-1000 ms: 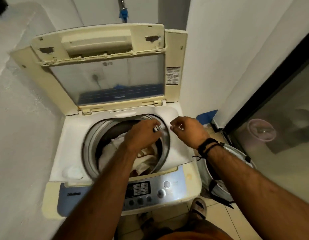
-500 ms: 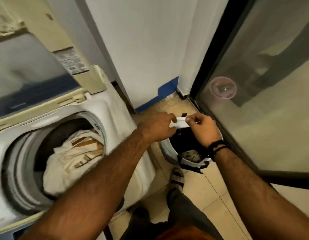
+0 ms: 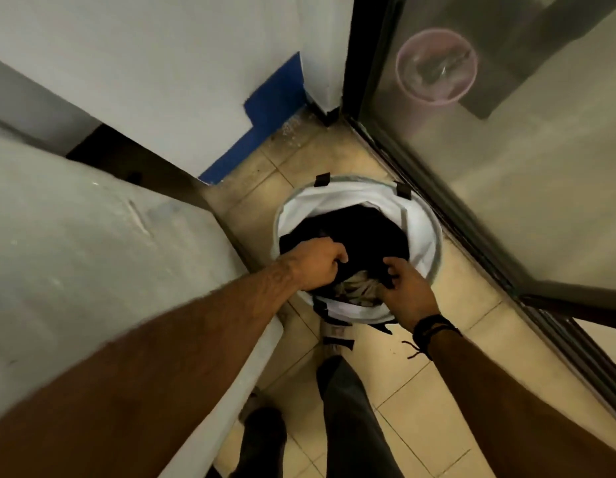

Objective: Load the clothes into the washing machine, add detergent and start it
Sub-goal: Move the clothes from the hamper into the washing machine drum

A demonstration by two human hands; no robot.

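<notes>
The view has swung away from the drum opening seen a second ago. Only the pale side panel of the washing machine (image 3: 92,270) remains, filling the left of the frame. The small white item passed between the hands half a second ago is no longer visible; where it went cannot be determined.

The left hand (image 3: 315,265) has moved from beside the machine into the laundry basket (image 3: 425,232). Its fingers are curled into the near-left edge of the black garment (image 3: 361,236) and appear to grip the cloth, though motion blur prevents full confirmation.

The black garment lies on top of the load inside the white-lined basket, which stands on the tiled floor (image 3: 454,391) just beside the machine. A lighter, beige-and-white piece of clothing (image 3: 354,288) shows beneath it, between the two hands.

The right hand (image 3: 406,291), with dark bands (image 3: 432,331) at the wrist, reaches in from the near-right rim. Its fingers are bent down onto the garment's lower edge, seemingly pinching it.

A glass door (image 3: 541,167) closes the right side, with a pink bin (image 3: 437,70) visible behind it.

Assessment: the loading step is in progress. At least two garments remain in the basket, so the detergent and start steps are probably not yet due. The next action is judged to be a two-handed lift toward the drum at left.
</notes>
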